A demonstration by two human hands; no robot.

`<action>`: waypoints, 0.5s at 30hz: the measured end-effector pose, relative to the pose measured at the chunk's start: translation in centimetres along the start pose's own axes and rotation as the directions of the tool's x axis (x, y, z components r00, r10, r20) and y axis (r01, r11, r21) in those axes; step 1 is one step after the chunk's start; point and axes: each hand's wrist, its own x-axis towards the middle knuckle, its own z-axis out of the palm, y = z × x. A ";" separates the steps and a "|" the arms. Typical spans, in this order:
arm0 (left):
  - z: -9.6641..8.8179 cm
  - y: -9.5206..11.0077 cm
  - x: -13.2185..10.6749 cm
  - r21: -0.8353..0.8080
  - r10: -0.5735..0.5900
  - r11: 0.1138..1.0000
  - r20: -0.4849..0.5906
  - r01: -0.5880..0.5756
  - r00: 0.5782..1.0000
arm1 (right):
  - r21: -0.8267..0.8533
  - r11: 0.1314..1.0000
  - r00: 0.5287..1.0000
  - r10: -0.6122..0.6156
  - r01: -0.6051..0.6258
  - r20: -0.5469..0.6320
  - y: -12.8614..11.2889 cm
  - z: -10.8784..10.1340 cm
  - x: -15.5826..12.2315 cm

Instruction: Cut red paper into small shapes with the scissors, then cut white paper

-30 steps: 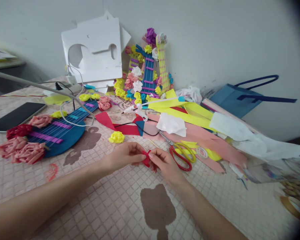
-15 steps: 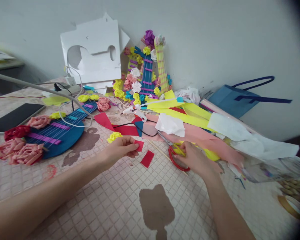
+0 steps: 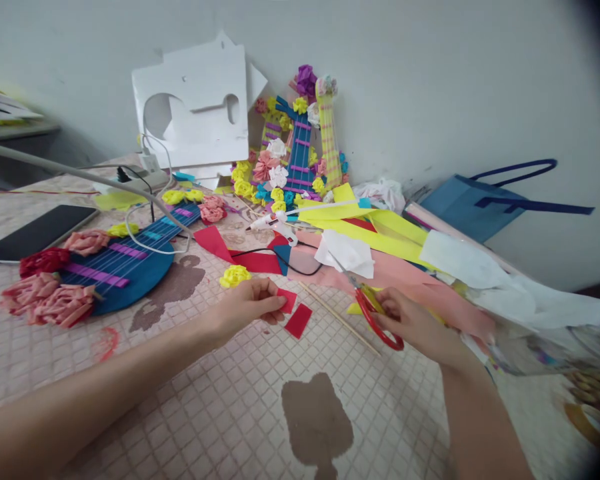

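Observation:
Between the thumb and fingers of my left hand (image 3: 253,305) is a small red paper piece (image 3: 289,300). A second red rectangle (image 3: 299,321) lies on the table just below it. My right hand (image 3: 407,319) is closed on the handles of a pair of scissors (image 3: 366,308), red and yellow, whose blades point up and left over a white sheet (image 3: 347,252). Beneath the scissors runs a thin wooden stick (image 3: 330,308). A yellow paper flower (image 3: 235,275) sits just behind my left hand.
A blue paper guitar (image 3: 137,273) with pink flowers lies at left, beside a black tablet-like device (image 3: 43,232). Behind my hands are a glue gun (image 3: 275,223), yellow strips (image 3: 395,230) and pink paper (image 3: 430,293). Flowered guitars (image 3: 300,153) lean on the wall. A blue bag (image 3: 473,203) stands right.
My right hand has moved slightly right with the scissors, which now appear lifted and turned, uncovering more of the stick. My left hand still pinches the red piece. The view has shifted a little.

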 end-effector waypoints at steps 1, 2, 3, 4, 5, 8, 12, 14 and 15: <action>0.1 0.0 -0.1 0.014 0.002 1.000 0.006 -0.002 1.000 | 0.169 0.986 0.997 -0.006 -0.008 0.082 -1.0 0.5 -0.1; 0.3 -0.1 -0.1 0.032 0.005 0.999 0.014 -0.006 1.000 | 0.308 0.951 0.992 -0.014 -0.025 0.123 -2.1 1.3 -0.2; 0.5 -0.1 -0.2 0.051 0.011 0.999 0.020 -0.012 1.000 | 0.403 0.915 0.992 -0.031 -0.021 0.124 -3.3 2.4 -0.3; 0.6 -0.2 -0.3 0.072 0.017 0.997 0.023 -0.018 1.000 | 0.470 0.882 0.993 -0.035 -0.021 0.110 -4.4 3.7 -0.3; 0.8 -0.3 -0.5 0.090 0.023 0.996 0.021 -0.025 1.000 | 0.531 0.846 0.995 -0.018 -0.039 0.102 -5.3 5.2 -0.4; 1.3 -0.5 -0.8 0.126 0.041 0.991 0.036 -0.045 0.999 | 0.675 0.736 0.997 0.009 -0.056 0.073 -7.0 8.9 -0.5; 1.6 -0.7 -0.9 0.171 0.045 0.983 0.100 -0.061 0.994 | 0.682 0.731 1.000 0.020 -0.028 0.020 -7.3 10.8 -0.6; 1.7 -0.6 -1.0 0.138 0.031 0.989 0.097 -0.044 0.995 | 0.698 0.714 0.998 0.057 -0.042 0.003 -7.3 10.8 -0.6; 1.7 -0.6 -1.0 0.105 0.022 0.994 0.081 -0.031 0.996 | 0.710 0.703 0.997 0.077 -0.053 -0.002 -7.3 10.7 -0.6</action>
